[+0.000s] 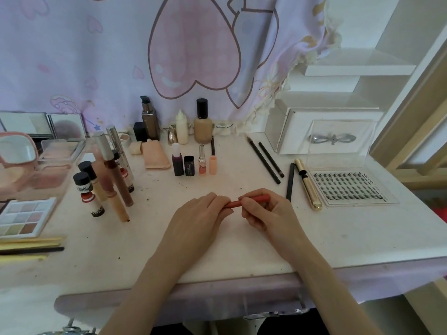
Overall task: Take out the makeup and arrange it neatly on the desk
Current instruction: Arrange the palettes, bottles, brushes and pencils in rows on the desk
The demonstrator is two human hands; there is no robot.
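Observation:
A slim red pencil (251, 199) lies level between both hands above the middle of the white desk (217, 245). My left hand (200, 216) grips its left end with curled fingers. My right hand (263, 211) pinches its right part. Makeup stands around: lip glosses and small bottles (106, 180) at left, a foundation bottle (202, 124) and pump bottle (148, 119) at the back, small lip products (193, 163) in a row, black pencils (266, 160) and a gold mascara (308, 184) at right.
An eyeshadow palette (24, 217) and blush compacts (55, 160) sit at far left with a pink mirror (14, 151). A lash tray (348, 187) and a white box with a clear lid (321, 131) occupy the right. A patterned curtain (169, 56) hangs behind.

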